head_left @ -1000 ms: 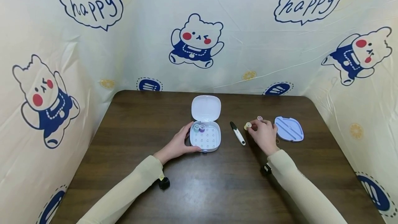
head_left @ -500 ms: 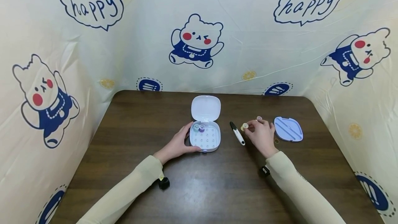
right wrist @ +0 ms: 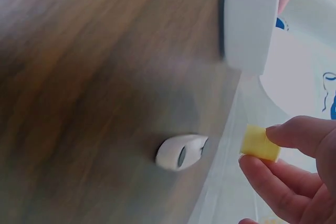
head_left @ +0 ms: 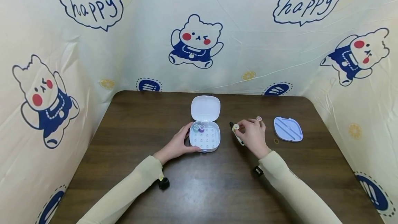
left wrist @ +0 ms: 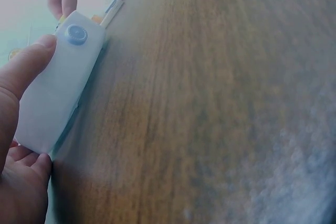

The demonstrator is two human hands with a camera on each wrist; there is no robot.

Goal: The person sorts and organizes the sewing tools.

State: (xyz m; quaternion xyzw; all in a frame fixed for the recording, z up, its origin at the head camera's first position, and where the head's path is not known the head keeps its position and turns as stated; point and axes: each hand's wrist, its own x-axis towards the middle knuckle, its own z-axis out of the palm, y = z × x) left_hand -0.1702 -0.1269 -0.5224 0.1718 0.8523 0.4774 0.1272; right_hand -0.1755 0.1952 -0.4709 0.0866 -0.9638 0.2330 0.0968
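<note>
A white hinged case (head_left: 217, 137) stands with its lid raised, rows of small pegs inside. Two thread spools, one green (head_left: 196, 127) and one purple (head_left: 201, 128), sit in its back left corner. My left hand (head_left: 178, 143) holds the case from the left, thumb at the front, fingers along the side. Between thumb and fingers my right hand (head_left: 253, 137) pinches a yellow spool (right wrist: 260, 143), right of the case. Under that hand lies a black and white slim tool (head_left: 231, 124), partly hidden; its kind cannot be told.
A pink spool (head_left: 259, 118) stands just behind the right hand. Farther right lie a blue grooved tray or lid (head_left: 288, 129) and a small yellowish ring (head_left: 276, 141). Printed cloth (head_left: 199, 75) hangs behind the brown table (head_left: 199, 186).
My right hand has moved left with the yellow spool, from near the blue piece to over the slim tool. The left hand and the case stay in place.
</note>
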